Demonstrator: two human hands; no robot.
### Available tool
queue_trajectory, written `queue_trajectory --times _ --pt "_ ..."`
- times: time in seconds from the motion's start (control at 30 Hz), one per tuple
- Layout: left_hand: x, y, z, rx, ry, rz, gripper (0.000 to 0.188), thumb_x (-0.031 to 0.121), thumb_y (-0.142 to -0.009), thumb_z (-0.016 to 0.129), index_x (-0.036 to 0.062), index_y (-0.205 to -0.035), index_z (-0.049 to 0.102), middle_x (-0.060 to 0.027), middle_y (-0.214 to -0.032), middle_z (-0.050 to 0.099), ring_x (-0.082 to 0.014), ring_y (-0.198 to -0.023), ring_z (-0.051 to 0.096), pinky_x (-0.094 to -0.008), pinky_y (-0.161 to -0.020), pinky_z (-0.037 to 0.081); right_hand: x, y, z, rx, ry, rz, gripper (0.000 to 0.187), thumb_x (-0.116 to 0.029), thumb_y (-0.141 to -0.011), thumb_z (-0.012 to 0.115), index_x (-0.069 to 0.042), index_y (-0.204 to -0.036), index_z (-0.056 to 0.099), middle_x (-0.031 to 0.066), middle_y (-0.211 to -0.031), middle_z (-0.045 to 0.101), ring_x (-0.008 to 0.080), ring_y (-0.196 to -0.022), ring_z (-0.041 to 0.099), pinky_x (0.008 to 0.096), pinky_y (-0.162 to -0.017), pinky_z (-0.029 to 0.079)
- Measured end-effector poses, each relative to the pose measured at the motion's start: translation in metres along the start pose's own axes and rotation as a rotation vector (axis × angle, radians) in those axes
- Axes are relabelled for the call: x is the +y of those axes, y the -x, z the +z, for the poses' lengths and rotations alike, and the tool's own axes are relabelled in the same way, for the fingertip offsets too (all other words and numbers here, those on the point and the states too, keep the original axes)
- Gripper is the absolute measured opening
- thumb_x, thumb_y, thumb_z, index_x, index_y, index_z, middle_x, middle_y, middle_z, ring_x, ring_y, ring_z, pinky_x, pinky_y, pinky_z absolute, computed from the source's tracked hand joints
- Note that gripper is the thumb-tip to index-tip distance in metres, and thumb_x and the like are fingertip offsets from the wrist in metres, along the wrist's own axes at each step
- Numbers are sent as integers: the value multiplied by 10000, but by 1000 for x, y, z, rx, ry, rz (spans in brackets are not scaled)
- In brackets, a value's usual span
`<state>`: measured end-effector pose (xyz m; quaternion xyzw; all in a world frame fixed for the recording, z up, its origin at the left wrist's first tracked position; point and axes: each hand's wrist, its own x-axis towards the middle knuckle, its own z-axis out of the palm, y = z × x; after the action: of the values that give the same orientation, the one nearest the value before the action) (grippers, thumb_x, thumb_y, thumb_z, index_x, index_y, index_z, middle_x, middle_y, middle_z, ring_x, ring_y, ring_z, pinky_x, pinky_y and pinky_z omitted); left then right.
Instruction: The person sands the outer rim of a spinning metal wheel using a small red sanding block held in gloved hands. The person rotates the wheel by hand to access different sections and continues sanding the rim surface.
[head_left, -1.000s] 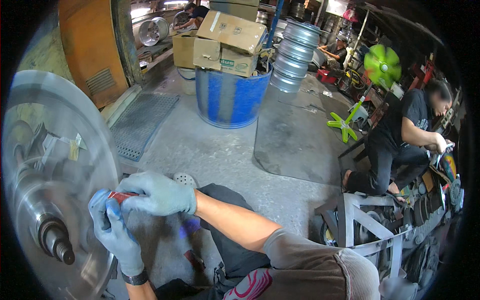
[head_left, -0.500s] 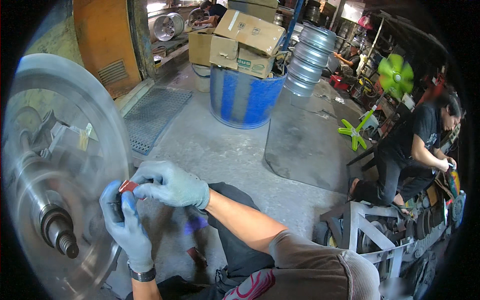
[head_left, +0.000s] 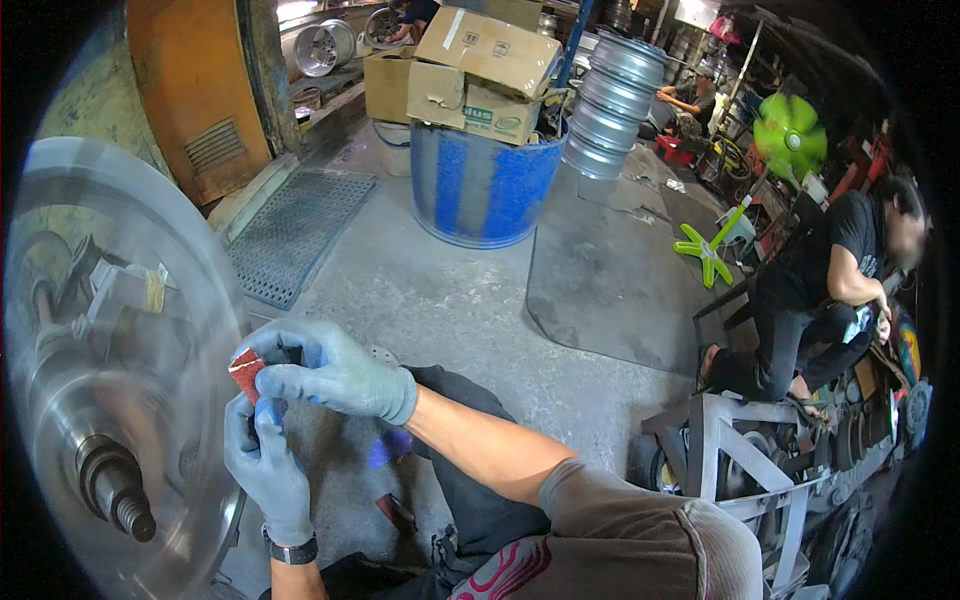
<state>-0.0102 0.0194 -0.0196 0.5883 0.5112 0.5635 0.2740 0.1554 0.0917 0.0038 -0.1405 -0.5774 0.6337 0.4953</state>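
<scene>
A large metal wheel (head_left: 110, 330) spins blurred on a shaft (head_left: 115, 490) at the left. Both my hands wear grey-blue gloves and meet just right of its rim. My right hand (head_left: 335, 370) pinches a small reddish piece of abrasive sheet (head_left: 245, 373) at its top. My left hand (head_left: 265, 465), with a dark wristband, holds the same piece from below. The piece is close to the wheel's edge; I cannot tell whether it touches.
A blue drum (head_left: 480, 185) with cardboard boxes (head_left: 485, 60) stands behind, next to a stack of metal rims (head_left: 610, 110). A dark floor mat (head_left: 610, 270) and a floor grate (head_left: 295, 235) lie on the concrete. Another person (head_left: 820, 300) crouches at right by a metal frame (head_left: 740, 470).
My hands have drawn slightly away from the wheel and up, still holding the reddish piece. The view has shifted a little.
</scene>
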Motion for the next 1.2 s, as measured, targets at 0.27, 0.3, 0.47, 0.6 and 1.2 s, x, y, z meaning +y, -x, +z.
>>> queue_trajectory --times 0.27,0.3,0.47,0.6,1.2 --pt "-11 1 13 45 84 -44 286 213 -1146 551 -19 -1276 655 -30 -1130 662 -87 -1014 614 -289 -911 518 2 -4 4 27 -21 29 258 -97 -1023 712 -5 -1264 703 34 -1081 729 71 -895 656 256 -763 552" --pt "-12 1 15 41 110 -62 289 214 -1146 554 -14 -1290 658 -29 -1129 661 -83 -995 615 -281 -890 521 4 -5 3 48 48 31 251 -98 -1030 701 -4 -1262 699 29 -1073 726 68 -879 654 257 -760 554" --pt "0 1 23 12 169 -98 287 203 -1143 563 -6 -1320 649 -26 -1099 651 -75 -921 595 -261 -830 515 15 -13 -2 210 210 -128 233 -109 -1055 677 -9 -1266 680 19 -1064 710 60 -903 650 262 -779 560" --pt "-3 5 23 -29 177 -129 280 176 -1137 570 -19 -1326 639 -28 -1079 644 -82 -919 590 -262 -832 517 12 -16 -13 354 35 -218 247 -125 -1066 670 -17 -1287 656 8 -1077 694 57 -946 618 256 -812 548" --pt "-45 34 -21 -604 -373 171 206 196 -1001 674 49 -1136 723 -179 -1030 711 -380 -977 701 -463 -878 567 13 -37 -8 470 206 -292 361 -49 -1047 662 46 -1392 614 104 -1217 710 164 -1068 695 325 -954 602"
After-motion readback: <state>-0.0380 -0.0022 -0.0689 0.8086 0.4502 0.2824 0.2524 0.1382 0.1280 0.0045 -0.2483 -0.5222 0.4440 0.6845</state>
